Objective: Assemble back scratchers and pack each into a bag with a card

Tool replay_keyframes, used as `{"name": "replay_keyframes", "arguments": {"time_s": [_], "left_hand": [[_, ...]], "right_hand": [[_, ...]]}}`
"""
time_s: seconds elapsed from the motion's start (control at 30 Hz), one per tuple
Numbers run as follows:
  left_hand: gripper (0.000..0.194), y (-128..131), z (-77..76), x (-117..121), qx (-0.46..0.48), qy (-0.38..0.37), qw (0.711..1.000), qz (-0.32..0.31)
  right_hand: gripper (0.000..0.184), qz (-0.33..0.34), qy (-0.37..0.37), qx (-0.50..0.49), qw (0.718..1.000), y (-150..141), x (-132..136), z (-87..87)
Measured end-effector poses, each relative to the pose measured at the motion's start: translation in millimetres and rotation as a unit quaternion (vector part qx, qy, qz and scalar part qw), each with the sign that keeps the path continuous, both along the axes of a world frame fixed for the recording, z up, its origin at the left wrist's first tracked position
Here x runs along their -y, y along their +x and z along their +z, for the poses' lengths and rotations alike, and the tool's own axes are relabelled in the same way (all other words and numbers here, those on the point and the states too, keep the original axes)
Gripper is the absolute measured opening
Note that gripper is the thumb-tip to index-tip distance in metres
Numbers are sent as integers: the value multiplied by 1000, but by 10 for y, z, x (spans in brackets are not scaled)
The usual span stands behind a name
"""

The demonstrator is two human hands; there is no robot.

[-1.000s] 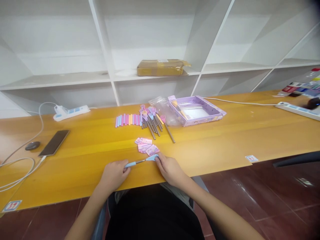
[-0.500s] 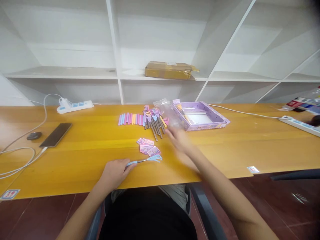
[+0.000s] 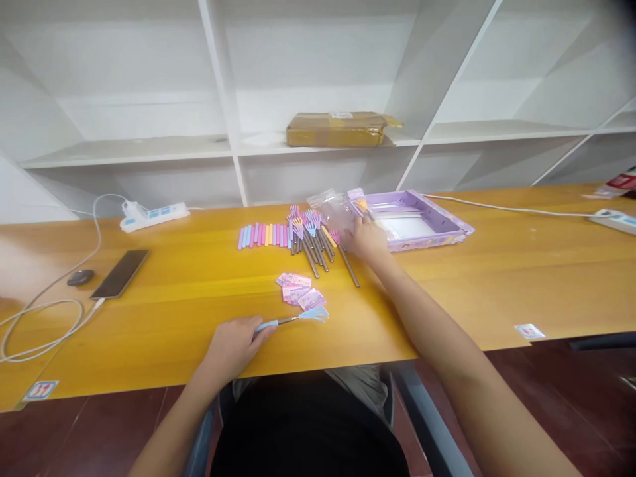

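My left hand is closed round the blue handle of a back scratcher, whose blue claw head points right above the table. At the left side of the purple tray, my right hand reaches over clear plastic bags, thumb and fingers apart. Just beyond its fingertips shows a yellow claw head in packaging. Left of that hand lies a pile of back scratchers with metal rods and coloured claws. Pink printed cards lie in front of the pile.
Coloured handle tubes form a row left of the pile. A phone on a cable, a dark round object and a power strip are at the left. Another strip is at the right. A taped carton sits on the shelf.
My right hand has let go of the blue claw head and moved forward and right to the plastic bags by the tray. My left hand still grips the back scratcher's handle.
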State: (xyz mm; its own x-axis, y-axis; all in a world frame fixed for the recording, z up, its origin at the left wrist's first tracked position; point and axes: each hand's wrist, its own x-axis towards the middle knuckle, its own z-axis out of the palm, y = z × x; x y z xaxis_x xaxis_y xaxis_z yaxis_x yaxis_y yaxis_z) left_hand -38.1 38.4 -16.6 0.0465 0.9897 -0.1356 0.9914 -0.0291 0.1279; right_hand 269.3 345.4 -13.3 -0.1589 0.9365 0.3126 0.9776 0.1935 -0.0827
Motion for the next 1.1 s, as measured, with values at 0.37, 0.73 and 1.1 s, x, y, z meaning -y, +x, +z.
{"name": "replay_keyframes", "arguments": {"time_s": [0.37,0.73,1.1], "left_hand": [[48,-30,-19,-9,2,-7,1000,-3],[47,-28,-35,2,25,6,1000,2],[41,-94,-178,31,284,115,952,-19]], "right_hand": [[51,-3,33,0,999,37,-77,-183],[51,-14,76,-42,996,47,66,86],[51,147,135,-144,969,-124,1124,528]]}}
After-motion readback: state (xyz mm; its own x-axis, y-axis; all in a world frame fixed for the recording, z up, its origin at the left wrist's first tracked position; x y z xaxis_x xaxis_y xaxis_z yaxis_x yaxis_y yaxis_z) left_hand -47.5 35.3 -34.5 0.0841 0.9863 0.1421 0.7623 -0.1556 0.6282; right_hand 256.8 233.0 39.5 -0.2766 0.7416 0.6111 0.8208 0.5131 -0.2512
